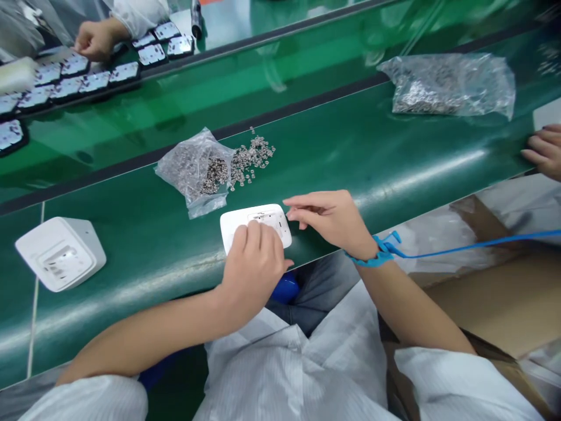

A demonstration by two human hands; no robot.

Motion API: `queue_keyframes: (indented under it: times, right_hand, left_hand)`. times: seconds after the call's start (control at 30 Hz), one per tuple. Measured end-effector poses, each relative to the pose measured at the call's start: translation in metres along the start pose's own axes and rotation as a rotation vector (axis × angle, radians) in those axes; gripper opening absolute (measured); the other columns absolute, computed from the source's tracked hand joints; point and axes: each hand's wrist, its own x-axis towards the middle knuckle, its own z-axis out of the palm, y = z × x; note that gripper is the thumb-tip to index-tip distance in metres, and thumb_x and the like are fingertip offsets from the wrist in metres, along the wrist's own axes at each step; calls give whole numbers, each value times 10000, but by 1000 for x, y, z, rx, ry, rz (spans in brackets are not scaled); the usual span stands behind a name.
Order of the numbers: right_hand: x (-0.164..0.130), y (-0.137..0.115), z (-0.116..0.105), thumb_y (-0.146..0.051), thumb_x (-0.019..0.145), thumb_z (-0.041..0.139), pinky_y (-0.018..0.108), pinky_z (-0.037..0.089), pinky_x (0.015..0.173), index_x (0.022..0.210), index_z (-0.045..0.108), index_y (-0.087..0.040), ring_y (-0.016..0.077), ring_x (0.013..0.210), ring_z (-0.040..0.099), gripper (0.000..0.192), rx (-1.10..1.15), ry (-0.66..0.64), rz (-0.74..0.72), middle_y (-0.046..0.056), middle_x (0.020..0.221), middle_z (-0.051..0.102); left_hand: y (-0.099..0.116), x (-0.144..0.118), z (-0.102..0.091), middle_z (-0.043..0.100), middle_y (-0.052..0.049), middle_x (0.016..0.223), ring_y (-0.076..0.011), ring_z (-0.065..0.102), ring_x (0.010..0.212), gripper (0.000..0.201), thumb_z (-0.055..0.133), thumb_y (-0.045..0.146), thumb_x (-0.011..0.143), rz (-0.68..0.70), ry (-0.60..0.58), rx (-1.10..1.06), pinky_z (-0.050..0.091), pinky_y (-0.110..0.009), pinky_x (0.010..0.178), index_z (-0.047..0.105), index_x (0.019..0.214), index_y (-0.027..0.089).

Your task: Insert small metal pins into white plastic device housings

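Note:
A white plastic housing (pixel 230 222) with a recessed panel lies on the green belt before me. My left hand (pixel 256 257) rests over its near side, fingers bent down onto it and hiding part of the recess. Just beyond the housing's right edge is my right hand (pixel 331 219), its thumb and fingertips drawn close together; whatever may be between them is too small to make out. A blue wrist strap (pixel 377 254) circles my right wrist. Behind the housing, small metal pieces (pixel 252 158) spill from an opened clear plastic bag (pixel 188 164).
Another white housing (pixel 61 254) stands on the belt at left. A second bag of metal parts (pixel 453 88) lies at the back right. Across the line, a person's hand (pixel 96 41) is near rows of dark-edged units (pixel 94 80). Another hand (pixel 546 151) shows at far right.

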Motion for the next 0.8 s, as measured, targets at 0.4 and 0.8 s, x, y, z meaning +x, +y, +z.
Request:
queue_keyframes:
  times: [0.4,0.8]
  right_hand:
    - [19,5,19,-138,972,515,297,489,688,928,776,-221,173,822,626,278,-587,-279,-416,59,990,710]
    - [22,2,33,-147,864,724,313,490,691,792,726,-184,174,791,618,80,-472,-152,-217,45,885,670]
  left_hand:
    - [20,-11,15,680,-308,1220,-369,658,1187,513,503,323,1061,16,67,220,486,-394,942,621,1274,-129]
    - [21,-9,21,702,-310,1160,-378,681,1140,482,491,288,1059,16,121,164,492,-426,950,651,1225,-135]
